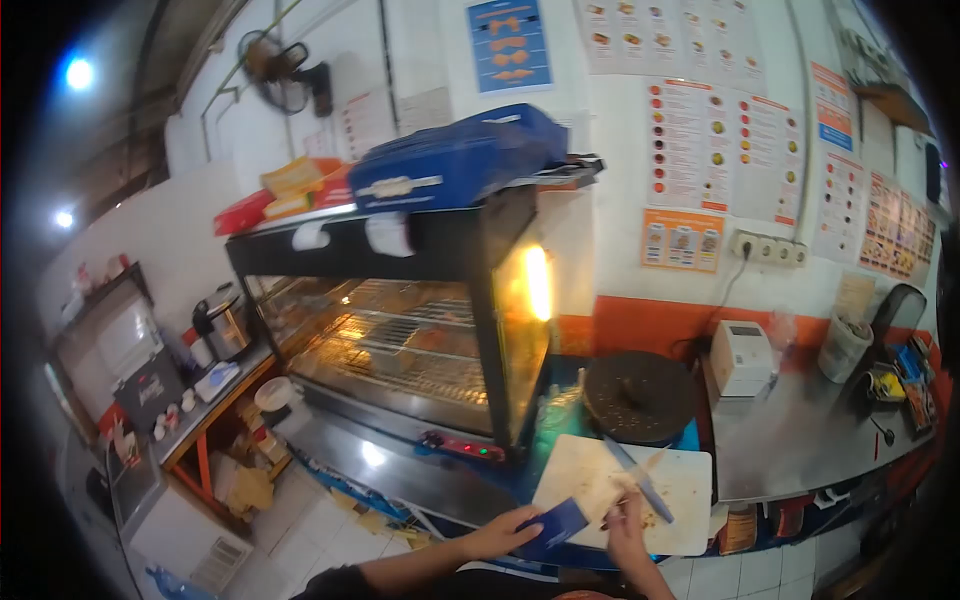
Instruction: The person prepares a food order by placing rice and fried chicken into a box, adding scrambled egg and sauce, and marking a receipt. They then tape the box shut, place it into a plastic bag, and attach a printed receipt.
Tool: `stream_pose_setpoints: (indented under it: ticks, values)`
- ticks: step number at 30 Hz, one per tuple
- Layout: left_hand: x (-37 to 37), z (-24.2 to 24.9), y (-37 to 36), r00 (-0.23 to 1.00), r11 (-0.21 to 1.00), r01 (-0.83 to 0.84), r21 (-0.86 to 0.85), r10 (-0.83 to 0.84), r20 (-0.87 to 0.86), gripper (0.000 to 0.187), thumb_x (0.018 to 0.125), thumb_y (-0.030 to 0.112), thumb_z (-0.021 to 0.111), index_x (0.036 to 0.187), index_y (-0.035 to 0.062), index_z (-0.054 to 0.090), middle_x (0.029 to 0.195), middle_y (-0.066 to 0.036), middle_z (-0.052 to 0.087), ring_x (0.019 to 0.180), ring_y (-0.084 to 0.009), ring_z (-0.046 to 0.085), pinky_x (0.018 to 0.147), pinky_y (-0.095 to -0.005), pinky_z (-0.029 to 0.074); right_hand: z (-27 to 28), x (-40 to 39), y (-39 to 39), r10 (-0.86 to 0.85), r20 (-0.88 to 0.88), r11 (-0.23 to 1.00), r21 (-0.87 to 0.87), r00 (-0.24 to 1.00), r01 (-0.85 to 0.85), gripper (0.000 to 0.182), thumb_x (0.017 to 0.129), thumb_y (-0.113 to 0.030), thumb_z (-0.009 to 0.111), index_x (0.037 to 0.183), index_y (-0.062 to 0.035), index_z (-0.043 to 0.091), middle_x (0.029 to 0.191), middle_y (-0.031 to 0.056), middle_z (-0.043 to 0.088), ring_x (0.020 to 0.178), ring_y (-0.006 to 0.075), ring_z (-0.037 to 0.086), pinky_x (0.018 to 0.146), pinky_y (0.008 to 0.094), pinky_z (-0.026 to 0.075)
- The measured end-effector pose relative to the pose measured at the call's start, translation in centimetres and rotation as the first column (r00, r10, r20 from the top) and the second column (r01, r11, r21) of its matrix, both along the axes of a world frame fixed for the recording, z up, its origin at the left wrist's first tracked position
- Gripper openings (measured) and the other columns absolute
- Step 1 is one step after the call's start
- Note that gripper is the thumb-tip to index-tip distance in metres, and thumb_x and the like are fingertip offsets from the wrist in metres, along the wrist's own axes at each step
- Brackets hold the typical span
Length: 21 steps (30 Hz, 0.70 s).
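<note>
My left hand [503, 532] is closed on the edge of a small blue paper pouch [562, 524], held at the near left corner of a white cutting board [688, 478]. Over the board's near side is my right hand [627, 528], its fingers bent together; what they hold, if anything, is too small to make out. A knife [640, 482] with a broad blade lies across the board just beyond the right hand. Brown crumbs and small bits of food are scattered around it on the board.
Behind the board stands a round dark pan or griddle [640, 398]. A lit glass warming cabinet [400, 335] fills the left, with blue boxes [450, 160] stacked on top. On the steel counter [780, 445] at right stand a white printer-like box [741, 358] and a utensil container [845, 345].
</note>
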<state>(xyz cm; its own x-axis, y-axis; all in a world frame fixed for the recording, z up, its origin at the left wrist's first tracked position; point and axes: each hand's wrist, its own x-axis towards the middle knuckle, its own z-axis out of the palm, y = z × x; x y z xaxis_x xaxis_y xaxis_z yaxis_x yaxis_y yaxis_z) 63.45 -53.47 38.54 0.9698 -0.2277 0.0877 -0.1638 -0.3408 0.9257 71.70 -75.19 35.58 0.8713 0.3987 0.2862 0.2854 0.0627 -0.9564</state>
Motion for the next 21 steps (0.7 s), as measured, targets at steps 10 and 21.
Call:
stream_pose_setpoints:
  ticks: [10, 21]
  values:
    - [-17.6, -3.2, 5.9, 0.809, 0.941, -0.293, -0.167, 0.151, -0.567, 0.038, 0.086, 0.027, 0.048, 0.114, 0.0014, 0.051, 0.099, -0.002, 0.057, 0.084, -0.0079, 0.052, 0.077, -0.0207, 0.040, 5.5, -9.5, 13.7, 0.649, 0.110, 0.628, -0.637, 0.753, -0.448, 0.022, 0.079, -0.026, 0.058, 0.087, -0.0061, 0.062, 0.080, 0.0101, 0.055, 0.073, 0.0236, 0.056, 0.065, 0.0324, 0.044]
    - [-27.2, -1.1, 7.3, 0.771, 0.694, -0.558, -0.456, 0.230, -0.594, 0.029, 0.088, 0.022, 0.045, 0.109, 0.0033, 0.051, 0.091, -0.001, 0.057, 0.079, -0.0071, 0.052, 0.069, -0.0194, 0.041, 3.9, -16.0, 19.2, 0.865, 0.112, 0.427, -0.676, 0.489, -0.600, 0.019, 0.080, -0.023, 0.057, 0.089, -0.0075, 0.063, 0.080, 0.0085, 0.059, 0.077, 0.0214, 0.057, 0.067, 0.0297, 0.044]
